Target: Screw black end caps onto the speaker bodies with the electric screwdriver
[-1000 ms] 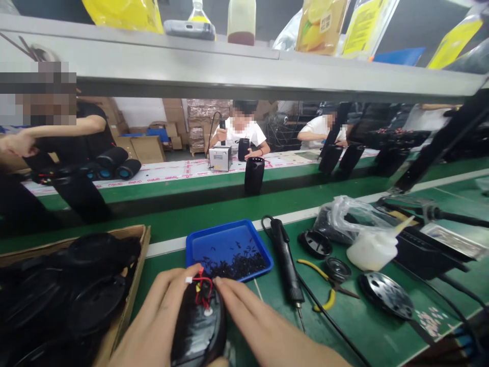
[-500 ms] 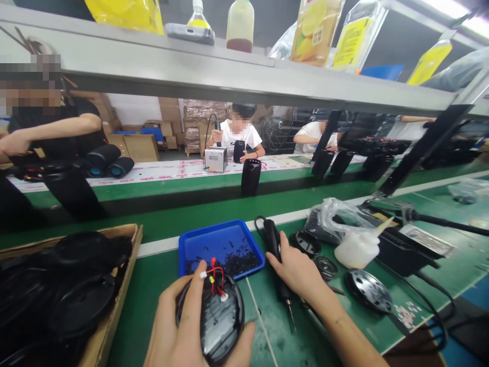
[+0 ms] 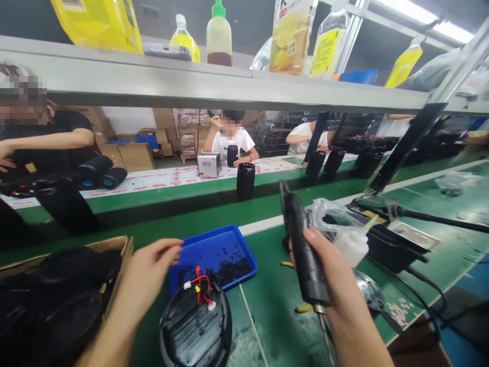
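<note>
My right hand [image 3: 332,270] grips a black electric screwdriver [image 3: 305,255], lifted off the bench with its bit pointing down. My left hand [image 3: 153,270] reaches to the left edge of a blue tray [image 3: 176,283], its fingers stretched out and nothing visible in them. Many small black screws [image 3: 233,267] lie scattered in that tray. In front of me on the bench rests a round black plastic part [image 3: 194,326], probably a cover, with red wires [image 3: 206,285] and small white connectors on top. No hand touches it.
On the left stands a cardboard box [image 3: 128,250] of black round parts. To the right are a white squeeze bottle [image 3: 351,244], a plastic bag [image 3: 332,214] and a perforated disc [image 3: 369,290]. A shelf [image 3: 229,86] crosses above; a black cylinder [image 3: 245,181] stands beyond. People work opposite.
My left hand has let go of the round black part and moved up and left to the tray. My right hand has raised the electric screwdriver from the bench.
</note>
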`<state>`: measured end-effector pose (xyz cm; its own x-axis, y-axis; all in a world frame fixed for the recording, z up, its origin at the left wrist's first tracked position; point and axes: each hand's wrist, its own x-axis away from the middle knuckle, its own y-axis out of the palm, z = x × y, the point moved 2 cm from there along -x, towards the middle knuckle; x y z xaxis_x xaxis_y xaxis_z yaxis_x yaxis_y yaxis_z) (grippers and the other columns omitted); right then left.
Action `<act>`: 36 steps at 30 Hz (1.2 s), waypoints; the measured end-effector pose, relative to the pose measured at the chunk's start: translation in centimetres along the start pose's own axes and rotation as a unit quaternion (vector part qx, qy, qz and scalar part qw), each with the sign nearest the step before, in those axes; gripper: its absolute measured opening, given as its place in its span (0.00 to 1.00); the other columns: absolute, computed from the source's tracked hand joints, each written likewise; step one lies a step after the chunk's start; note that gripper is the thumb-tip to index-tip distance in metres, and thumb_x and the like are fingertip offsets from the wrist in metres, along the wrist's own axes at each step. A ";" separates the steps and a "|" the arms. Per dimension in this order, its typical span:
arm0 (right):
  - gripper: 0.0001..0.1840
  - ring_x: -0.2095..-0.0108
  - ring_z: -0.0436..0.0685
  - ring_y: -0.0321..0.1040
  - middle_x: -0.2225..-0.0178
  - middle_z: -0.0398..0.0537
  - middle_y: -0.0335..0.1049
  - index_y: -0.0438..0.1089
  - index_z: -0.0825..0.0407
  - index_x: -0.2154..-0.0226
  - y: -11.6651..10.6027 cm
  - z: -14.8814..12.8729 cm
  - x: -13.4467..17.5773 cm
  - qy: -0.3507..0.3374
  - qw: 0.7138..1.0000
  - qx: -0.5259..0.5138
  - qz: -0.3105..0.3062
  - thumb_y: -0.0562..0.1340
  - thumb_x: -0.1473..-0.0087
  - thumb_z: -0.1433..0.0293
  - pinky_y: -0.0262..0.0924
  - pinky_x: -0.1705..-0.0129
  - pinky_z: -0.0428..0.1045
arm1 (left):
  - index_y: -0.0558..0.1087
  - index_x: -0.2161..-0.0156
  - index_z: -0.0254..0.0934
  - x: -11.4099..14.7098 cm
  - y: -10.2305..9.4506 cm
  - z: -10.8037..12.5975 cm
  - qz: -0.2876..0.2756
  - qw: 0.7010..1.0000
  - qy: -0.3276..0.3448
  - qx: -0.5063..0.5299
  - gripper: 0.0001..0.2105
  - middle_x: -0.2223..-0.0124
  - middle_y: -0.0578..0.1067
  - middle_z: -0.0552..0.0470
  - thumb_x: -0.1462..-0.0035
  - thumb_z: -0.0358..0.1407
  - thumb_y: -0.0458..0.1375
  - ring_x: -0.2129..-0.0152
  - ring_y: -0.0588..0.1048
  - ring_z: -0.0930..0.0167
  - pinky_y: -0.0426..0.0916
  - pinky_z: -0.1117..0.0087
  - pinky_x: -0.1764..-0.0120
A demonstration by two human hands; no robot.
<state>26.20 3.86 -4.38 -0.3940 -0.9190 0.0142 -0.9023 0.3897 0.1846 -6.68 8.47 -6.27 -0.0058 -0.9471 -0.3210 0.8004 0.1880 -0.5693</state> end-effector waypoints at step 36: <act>0.29 0.77 0.48 0.64 0.64 0.38 0.65 0.44 0.36 0.43 12.8 -10.1 2.7 -0.371 0.864 -0.339 0.026 0.51 0.40 0.79 0.63 0.79 0.42 | 0.71 0.67 0.34 -2.5 10.4 -4.6 -0.112 0.947 -0.057 0.297 0.20 0.74 0.72 0.58 0.33 0.50 0.55 0.80 0.70 0.76 0.69 0.71 0.72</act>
<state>15.40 5.78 7.95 -0.6623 -0.5115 -0.5474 -0.6686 0.0739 0.7399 -1.12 14.02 -14.85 -0.1773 -0.9741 -0.1404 0.9828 -0.1678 -0.0765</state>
